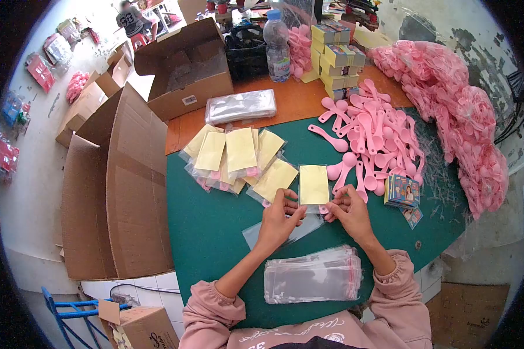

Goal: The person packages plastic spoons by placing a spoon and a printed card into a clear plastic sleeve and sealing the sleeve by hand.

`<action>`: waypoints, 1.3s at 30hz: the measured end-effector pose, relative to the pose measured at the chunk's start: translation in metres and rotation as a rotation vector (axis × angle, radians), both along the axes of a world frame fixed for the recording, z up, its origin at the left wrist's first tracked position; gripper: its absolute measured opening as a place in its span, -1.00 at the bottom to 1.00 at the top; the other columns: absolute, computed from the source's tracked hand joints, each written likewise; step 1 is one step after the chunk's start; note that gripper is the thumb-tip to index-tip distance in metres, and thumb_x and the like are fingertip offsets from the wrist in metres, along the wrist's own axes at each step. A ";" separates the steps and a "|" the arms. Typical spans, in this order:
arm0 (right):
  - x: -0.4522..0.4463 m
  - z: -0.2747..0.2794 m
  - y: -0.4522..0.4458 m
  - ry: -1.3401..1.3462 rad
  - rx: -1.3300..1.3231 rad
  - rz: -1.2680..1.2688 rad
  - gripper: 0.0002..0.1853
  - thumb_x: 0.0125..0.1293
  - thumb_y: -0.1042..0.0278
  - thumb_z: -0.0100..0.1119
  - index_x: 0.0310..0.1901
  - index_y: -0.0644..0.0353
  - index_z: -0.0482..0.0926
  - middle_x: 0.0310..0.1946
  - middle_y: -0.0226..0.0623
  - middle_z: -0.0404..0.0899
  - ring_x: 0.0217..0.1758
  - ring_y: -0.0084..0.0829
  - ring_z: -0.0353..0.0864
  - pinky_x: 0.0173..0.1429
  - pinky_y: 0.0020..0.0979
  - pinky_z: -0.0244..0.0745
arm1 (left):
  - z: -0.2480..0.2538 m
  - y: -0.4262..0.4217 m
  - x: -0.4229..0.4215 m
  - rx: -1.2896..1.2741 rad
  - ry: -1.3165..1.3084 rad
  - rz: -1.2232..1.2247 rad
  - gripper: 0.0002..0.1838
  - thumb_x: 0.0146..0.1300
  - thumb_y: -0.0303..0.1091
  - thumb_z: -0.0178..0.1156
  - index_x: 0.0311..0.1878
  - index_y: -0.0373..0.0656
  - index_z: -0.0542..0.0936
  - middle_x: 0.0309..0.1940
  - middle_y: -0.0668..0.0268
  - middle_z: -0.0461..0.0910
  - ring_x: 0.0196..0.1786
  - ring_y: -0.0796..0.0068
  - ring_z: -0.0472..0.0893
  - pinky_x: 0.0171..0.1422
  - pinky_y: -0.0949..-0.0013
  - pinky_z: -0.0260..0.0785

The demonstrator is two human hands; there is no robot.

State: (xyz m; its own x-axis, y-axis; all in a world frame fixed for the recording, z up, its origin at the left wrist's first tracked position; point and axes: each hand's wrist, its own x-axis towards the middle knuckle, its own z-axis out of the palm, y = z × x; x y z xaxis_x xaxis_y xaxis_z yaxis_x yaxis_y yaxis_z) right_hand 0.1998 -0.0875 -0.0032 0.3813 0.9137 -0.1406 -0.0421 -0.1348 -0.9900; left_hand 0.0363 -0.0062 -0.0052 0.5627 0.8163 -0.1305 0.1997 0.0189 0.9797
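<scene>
A clear plastic bag with a pale yellow card point(314, 185) in it is upright between my hands, and a bit of pink shows at its lower right. My left hand point(280, 218) is closed on the bag's lower left edge. At the lower right corner my right hand point(350, 214) pinches it. A loose clear bag point(250, 234) lies under my hands, and a stack of clear bags point(311, 276) lies nearer my body. Filled bags with yellow cards point(240, 148) are piled to the left. Pink spoons point(384, 136) form a heap to the right.
Small printed cards point(400, 191) sit right of my right hand. Behind are a bag bundle point(240, 106), a water bottle point(277, 46) and stacked card blocks point(339, 58). Large bags of pink spoons point(468, 110) line the right edge; cardboard boxes point(137, 186) stand left.
</scene>
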 end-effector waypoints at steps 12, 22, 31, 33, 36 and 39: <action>0.010 0.018 0.002 -0.488 0.014 0.047 -0.71 0.15 0.54 0.08 -0.06 0.23 0.41 -0.42 -0.24 0.51 -0.39 -0.45 0.57 -0.35 -0.45 0.47 | 0.016 0.021 -0.007 0.239 -0.016 -0.121 -0.61 0.15 -0.41 0.13 0.08 -0.15 0.42 -0.22 0.14 0.55 -0.41 0.50 0.60 -0.43 0.47 0.39; 0.041 0.019 0.015 -1.604 0.208 0.232 -0.70 -0.03 0.52 0.09 -0.17 0.13 0.50 -0.20 -0.38 0.47 -0.09 -0.35 0.41 -0.06 -0.37 0.35 | 0.030 0.007 -0.010 0.979 0.448 -0.066 -0.67 0.02 -0.41 0.18 -0.08 -0.16 0.48 -0.23 0.18 0.46 -0.15 0.19 0.47 -0.11 0.28 0.35; 0.015 0.040 -0.006 -0.891 0.381 -0.161 -0.80 0.12 0.51 0.13 -0.18 0.25 0.49 -0.40 -0.30 0.48 -0.44 -0.50 0.48 -0.37 -0.51 0.38 | -0.001 -0.004 0.008 0.901 0.300 -0.181 -0.71 0.00 -0.46 0.20 -0.15 -0.18 0.50 -0.42 0.27 0.44 -0.27 0.25 0.45 -0.13 0.29 0.33; 0.010 0.036 -0.008 -0.677 0.375 -0.215 -0.79 0.13 0.49 0.12 -0.17 0.24 0.48 -0.47 -0.35 0.47 -0.48 -0.61 0.45 -0.38 -0.58 0.35 | 0.005 -0.004 0.008 0.898 0.284 -0.244 -0.71 0.01 -0.45 0.20 -0.14 -0.18 0.49 -0.43 0.27 0.48 -0.28 0.26 0.49 -0.15 0.32 0.36; 0.008 0.033 -0.007 -0.615 0.394 -0.242 -0.78 0.13 0.48 0.13 -0.15 0.22 0.48 -0.51 -0.39 0.47 -0.51 -0.64 0.43 -0.41 -0.59 0.35 | 0.007 -0.001 0.010 0.424 0.119 -0.264 -0.77 0.06 -0.43 0.21 -0.19 -0.21 0.48 -0.42 0.25 0.58 -0.30 0.30 0.59 -0.22 0.36 0.42; 0.009 0.038 -0.007 -0.753 0.315 -0.170 -0.79 0.11 0.49 0.12 -0.18 0.23 0.47 -0.54 -0.38 0.47 -0.54 -0.62 0.45 -0.41 -0.58 0.36 | 0.008 0.002 0.008 0.391 0.030 -0.254 -0.82 0.06 -0.45 0.19 -0.29 -0.25 0.43 -0.40 0.15 0.60 -0.37 0.23 0.61 -0.31 0.32 0.44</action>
